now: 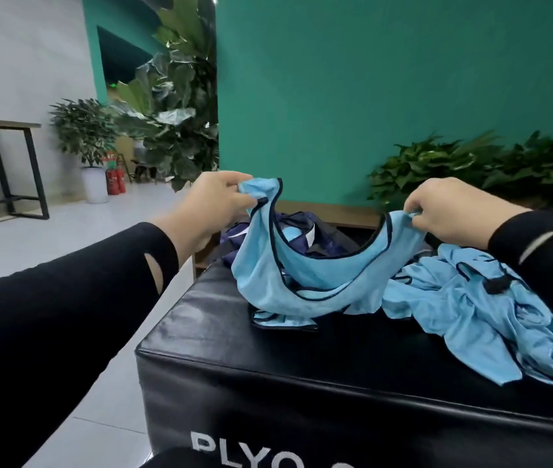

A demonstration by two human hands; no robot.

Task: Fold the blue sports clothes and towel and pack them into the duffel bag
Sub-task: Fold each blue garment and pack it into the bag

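A dark navy bag (305, 236) lies at the far edge of the black padded box (268, 359) that serves as worktop; a bit of light blue cloth shows inside its folds, but what else it holds cannot be made out. A second light blue garment (477, 319) lies crumpled on the right of the box, well forward of the bag. The light blue vest (288, 278) hangs between both hands, directly in front of the bag and partly hiding it, its lower hem resting on the box. The left hand (214, 204) has a pinching grip on one shoulder strap, the right hand (450, 211) on the other, so the vest's long axis runs left to right, neckline sagging between them. Potted plants (471, 163) stand behind against the green wall (369, 79).
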